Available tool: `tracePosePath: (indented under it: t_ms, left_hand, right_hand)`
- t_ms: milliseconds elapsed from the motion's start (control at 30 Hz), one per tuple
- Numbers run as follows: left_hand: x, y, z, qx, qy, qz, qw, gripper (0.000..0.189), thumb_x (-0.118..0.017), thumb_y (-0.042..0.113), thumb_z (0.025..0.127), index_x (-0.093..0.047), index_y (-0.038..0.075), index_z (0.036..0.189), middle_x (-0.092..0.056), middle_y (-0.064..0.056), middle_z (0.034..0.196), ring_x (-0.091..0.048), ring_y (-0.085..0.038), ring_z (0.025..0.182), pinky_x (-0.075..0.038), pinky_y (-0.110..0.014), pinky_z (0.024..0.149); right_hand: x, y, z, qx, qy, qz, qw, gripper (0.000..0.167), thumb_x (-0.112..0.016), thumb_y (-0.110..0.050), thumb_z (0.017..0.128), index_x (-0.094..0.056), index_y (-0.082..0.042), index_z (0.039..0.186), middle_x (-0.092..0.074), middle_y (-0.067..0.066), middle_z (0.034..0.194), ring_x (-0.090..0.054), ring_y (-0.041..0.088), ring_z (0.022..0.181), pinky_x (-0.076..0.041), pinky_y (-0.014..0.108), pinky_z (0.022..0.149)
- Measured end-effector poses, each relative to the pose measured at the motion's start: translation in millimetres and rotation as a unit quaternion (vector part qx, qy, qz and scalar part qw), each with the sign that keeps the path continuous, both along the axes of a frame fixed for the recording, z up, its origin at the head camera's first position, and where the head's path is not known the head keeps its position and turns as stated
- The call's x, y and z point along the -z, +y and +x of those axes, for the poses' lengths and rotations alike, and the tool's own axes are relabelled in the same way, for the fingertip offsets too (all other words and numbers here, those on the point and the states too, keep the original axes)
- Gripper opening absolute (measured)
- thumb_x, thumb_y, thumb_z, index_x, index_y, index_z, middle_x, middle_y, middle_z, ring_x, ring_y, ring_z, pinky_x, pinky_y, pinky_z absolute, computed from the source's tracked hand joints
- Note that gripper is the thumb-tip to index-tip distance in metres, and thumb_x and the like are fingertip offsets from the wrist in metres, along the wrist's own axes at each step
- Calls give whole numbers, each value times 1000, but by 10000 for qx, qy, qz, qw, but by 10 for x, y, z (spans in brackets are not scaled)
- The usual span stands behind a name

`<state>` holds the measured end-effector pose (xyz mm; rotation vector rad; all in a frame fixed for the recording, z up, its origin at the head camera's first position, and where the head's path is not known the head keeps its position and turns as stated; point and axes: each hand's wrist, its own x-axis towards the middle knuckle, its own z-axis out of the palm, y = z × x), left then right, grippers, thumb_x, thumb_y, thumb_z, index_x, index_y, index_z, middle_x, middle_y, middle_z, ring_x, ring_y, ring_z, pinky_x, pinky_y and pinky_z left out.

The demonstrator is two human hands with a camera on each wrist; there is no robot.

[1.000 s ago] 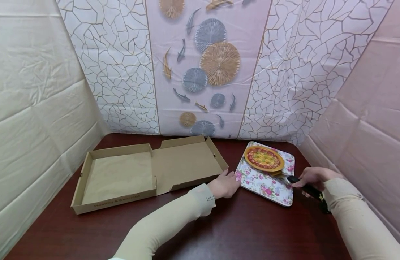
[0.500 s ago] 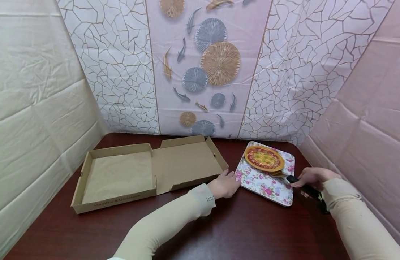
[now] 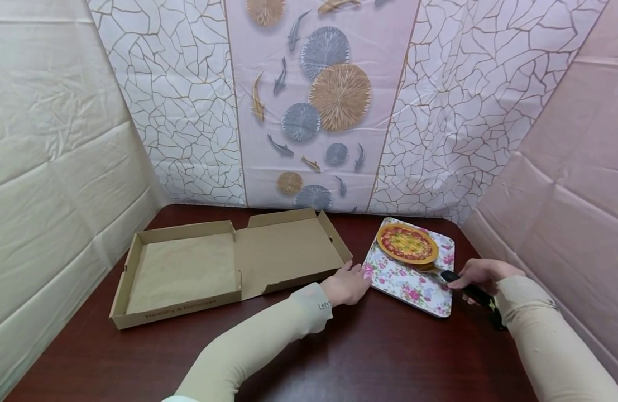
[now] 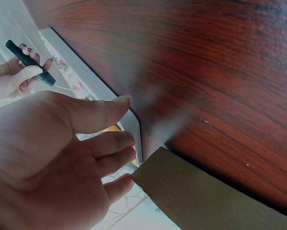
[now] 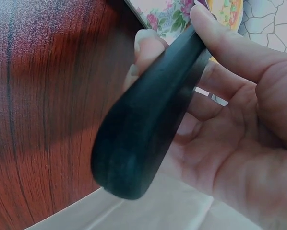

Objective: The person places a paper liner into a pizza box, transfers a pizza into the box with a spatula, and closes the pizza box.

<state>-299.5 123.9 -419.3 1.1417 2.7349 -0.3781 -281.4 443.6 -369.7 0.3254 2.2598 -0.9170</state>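
Observation:
My right hand grips the black handle of a pizza server, thumb along its top. The server's shiny blade reaches in at the near right edge of a round pizza; its tip is hidden beneath. The pizza, with an orange-yellow rim and red and yellow topping, lies on the far part of a white floral tray. My left hand rests at the tray's left corner, fingertips right at the edge. In the left wrist view its fingers are loosely extended along the tray's side.
An opened cardboard pizza box lies to the left, with brown paper in its base. Its lid reaches right up to my left hand. Dark red wooden table extends in front. Fabric walls close off the back and both sides.

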Motion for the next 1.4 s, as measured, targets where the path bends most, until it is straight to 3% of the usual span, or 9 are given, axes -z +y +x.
tracePosePath:
  t_ms: [500, 1400]
  left_hand:
    - [-10, 12, -11, 12, 126, -41, 9999, 44, -40, 24, 103, -39, 27, 147, -31, 0, 158, -25, -15, 148, -19, -33, 121]
    - [-19, 19, 16, -14, 50, -108, 9999, 44, -37, 25, 104, -37, 28, 148, -28, 0, 159, -22, -15, 149, -18, -32, 121]
  right_hand:
    - [-1, 15, -31, -43, 22, -36, 10000, 26, -60, -21, 95, -61, 3, 104, -64, 2, 68, -63, 8, 59, -52, 23, 61]
    - [7, -10, -10, -7, 19, -82, 10000, 25, -60, -22, 95, -64, 2, 100, -65, 1, 67, -63, 8, 58, -52, 24, 61]
